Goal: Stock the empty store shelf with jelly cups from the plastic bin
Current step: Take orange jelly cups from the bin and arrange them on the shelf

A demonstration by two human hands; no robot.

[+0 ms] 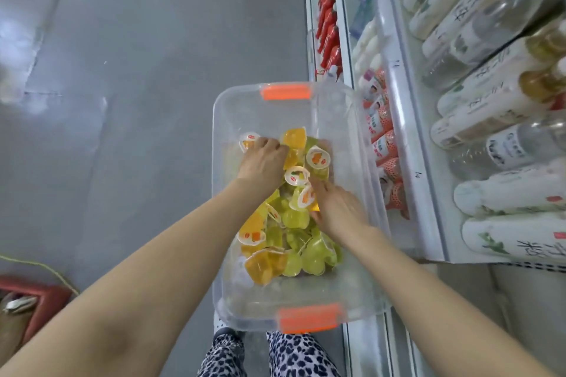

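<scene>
Both hands down among the jelly cups in the bin.

Small yellow, orange and green plastic jelly cups [291, 217] lie heaped in a clear plastic bin with orange latches [220, 119]; left hand [263, 159] curls over them, right hand [337, 208] rests flat, grasp unclear, beside stocked white shelves [407, 119].

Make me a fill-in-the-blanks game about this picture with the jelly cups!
1. Both hands, the left hand and the right hand, are reaching into the clear plastic ____.
2. The bin's two handles are coloured ____.
3. The jelly cups are orange and yellow-____.
4. The shelves full of bottles are on the person's ____ side.

Missing words: bin; orange; green; right
</scene>
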